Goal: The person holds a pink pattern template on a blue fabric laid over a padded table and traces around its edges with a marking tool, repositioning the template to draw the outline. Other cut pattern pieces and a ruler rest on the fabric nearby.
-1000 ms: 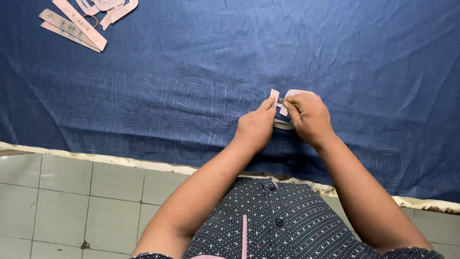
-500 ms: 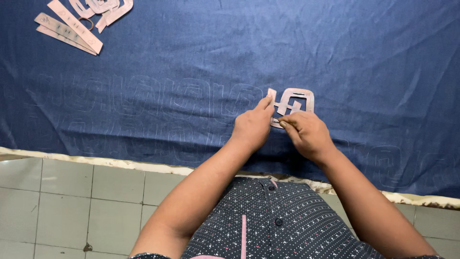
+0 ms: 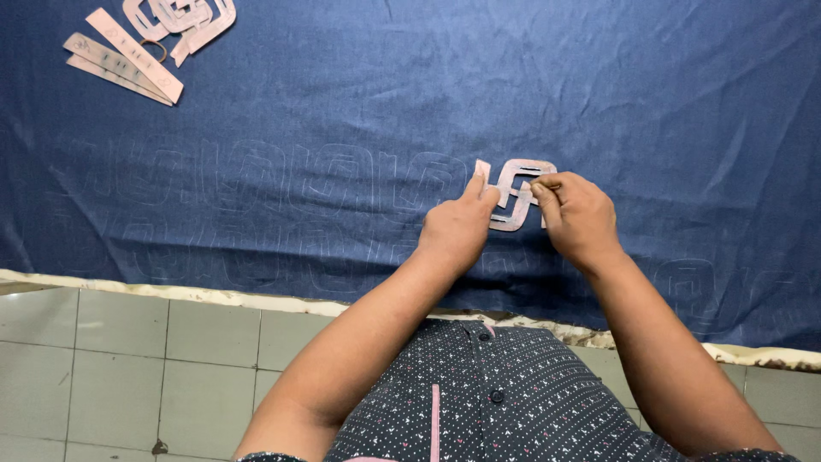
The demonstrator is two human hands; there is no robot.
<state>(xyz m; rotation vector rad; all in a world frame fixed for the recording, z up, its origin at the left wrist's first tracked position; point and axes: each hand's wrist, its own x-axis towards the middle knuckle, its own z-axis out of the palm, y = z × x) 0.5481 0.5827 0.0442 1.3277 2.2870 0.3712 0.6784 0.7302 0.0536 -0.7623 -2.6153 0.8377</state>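
A pale pink cardboard stencil (image 3: 516,193) of interlocked square loops lies flat on the blue cloth (image 3: 410,103). My left hand (image 3: 457,227) presses its left part down with the fingertips. My right hand (image 3: 577,218) sits at the stencil's right side, fingers pinched around a small marking tool whose tip touches the stencil's edge; the tool is mostly hidden. Faint traced outlines of the same shape (image 3: 248,175) run in a row across the cloth to the left of the stencil.
More pink stencils and strips (image 3: 150,38) lie in a pile at the cloth's far left corner. The cloth's near edge hangs over a pale strip (image 3: 171,293), with grey floor tiles (image 3: 128,368) below. Faint outlines (image 3: 684,282) also show on the cloth at lower right.
My right hand has slid right and down, uncovering most of the stencil. My left hand stays pressed on the stencil's left part.
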